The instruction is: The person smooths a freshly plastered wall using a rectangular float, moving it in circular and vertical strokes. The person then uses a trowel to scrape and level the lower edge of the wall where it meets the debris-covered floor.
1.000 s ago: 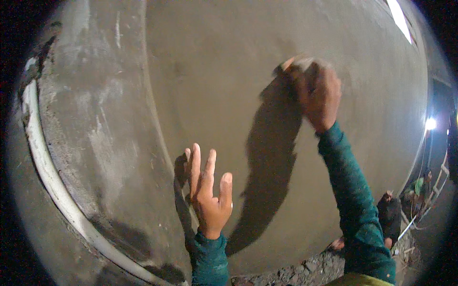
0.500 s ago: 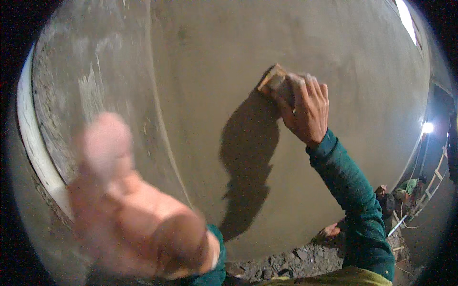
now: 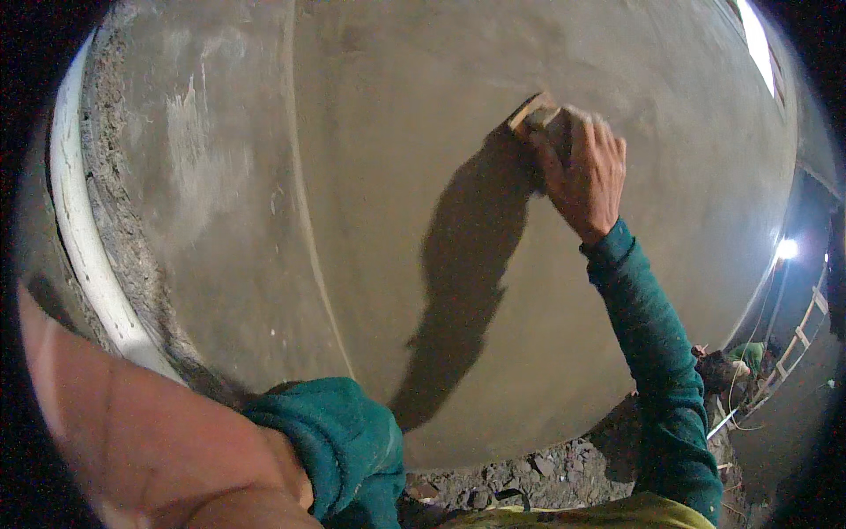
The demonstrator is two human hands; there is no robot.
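Observation:
My right hand (image 3: 589, 172) is closed round a small wooden float (image 3: 531, 115), a block with a pale edge. It presses the float against the smooth grey-brown plastered wall (image 3: 397, 132), above the middle of the view. A dark shadow of the arm falls on the plaster below and to the left. My left hand (image 3: 167, 432) looms large and soft at the lower left, close to the camera. Its fingers run out of the picture, so what they do is hidden.
A white pipe (image 3: 84, 238) curves down the left side beside rough masonry. Rubble (image 3: 546, 463) lies along the wall's foot. To the right are a bright lamp (image 3: 787, 249), a wooden ladder (image 3: 802, 339) and another person in green (image 3: 749, 357), bent low.
My right hand and the float have slid slightly up and right across the plaster. The left hand has swung left and down, partly out of the picture.

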